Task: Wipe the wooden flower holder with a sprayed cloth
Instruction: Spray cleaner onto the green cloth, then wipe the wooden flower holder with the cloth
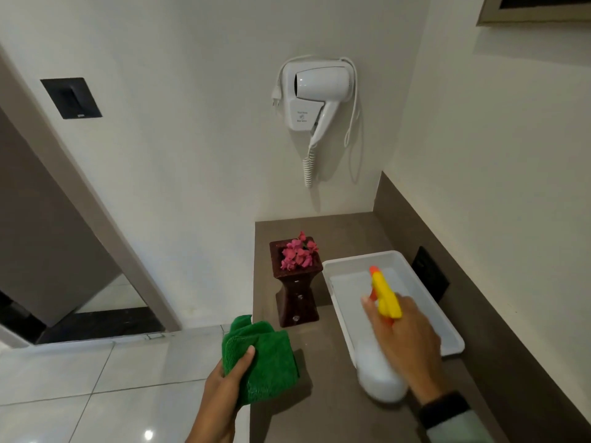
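Note:
The dark wooden flower holder (pixel 297 292) stands upright on the brown counter (pixel 323 407), with pink flowers (pixel 299 252) in its top. My left hand (pixel 220 394) grips a folded green cloth (pixel 263 362) at the counter's near left edge, just in front of the holder. My right hand (pixel 406 334) holds a white spray bottle (pixel 380 372) with a yellow and orange trigger head (pixel 385 294), blurred, its nozzle pointing away over the tray.
A white tray (pixel 339 266) lies on the counter right of the holder. A white hair dryer (pixel 316 94) hangs on the wall behind, its coiled cord dangling. A black socket (pixel 430 274) sits in the right backsplash. Tiled floor lies to the left.

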Motion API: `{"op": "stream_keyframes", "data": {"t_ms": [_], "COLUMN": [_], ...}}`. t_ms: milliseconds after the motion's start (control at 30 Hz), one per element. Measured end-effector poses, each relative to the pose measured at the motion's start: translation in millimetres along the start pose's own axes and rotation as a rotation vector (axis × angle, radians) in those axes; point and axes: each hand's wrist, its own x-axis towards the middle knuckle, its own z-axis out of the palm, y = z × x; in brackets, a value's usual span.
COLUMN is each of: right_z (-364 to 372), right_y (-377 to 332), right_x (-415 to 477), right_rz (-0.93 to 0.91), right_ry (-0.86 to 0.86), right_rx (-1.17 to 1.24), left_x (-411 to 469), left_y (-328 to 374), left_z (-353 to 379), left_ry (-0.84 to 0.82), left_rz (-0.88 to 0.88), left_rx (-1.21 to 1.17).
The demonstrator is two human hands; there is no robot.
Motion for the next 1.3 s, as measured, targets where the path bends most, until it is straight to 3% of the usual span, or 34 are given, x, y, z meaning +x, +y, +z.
{"op": "stream_keyframes", "data": {"t_ms": [167, 400, 633, 733, 767, 833, 900, 933, 1067, 1167, 1300], "right_z": [-8, 26, 13, -20, -27, -29, -15, -4, 24, 36, 63], "right_y": [22, 56, 63, 43, 32, 2, -25, -31, -38, -28, -5], "right_x": [90, 178, 187, 141, 118, 61, 10, -7, -30, -32, -24], "right_rz": [0.093, 0.097, 0.318, 0.260, 0.201, 0.059, -0.120, -0.191, -0.153, -0.027, 0.184], "right_ry": [0.000, -0.071, -0.127, 0.002, -0.053, -0.457, -0.867, -0.927, -0.817, -0.662, -0.406], "right_rx": [0.140, -0.001, 0.073, 0.047, 0.146, 0.292, 0.178, 0.130, 0.395, 0.489, 0.431], "left_x": [9, 15, 7, 2, 1, -2, -3, -3, 4, 14, 53], "left_y": [-2, -10, -10, -2, 3, 17, 34, 42, 73, 107, 144], "left_z": [12, 25, 25, 26, 27, 34, 41, 45, 57, 60, 76], "left_ry": [-0.001, 0.015, -0.078, -0.163, -0.217, -0.359, -0.541, -0.623, -0.701, -0.714, -0.324], "left_rz": [-0.004, 0.015, 0.001, 0.069, 0.105, 0.163, 0.279, 0.366, 0.591, 0.669, 0.972], "left_rx": [0.037, 0.141, 0.297, 0.410, 0.460, 0.572, 0.719, 0.808, 1.195, 1.268, 1.265]}}
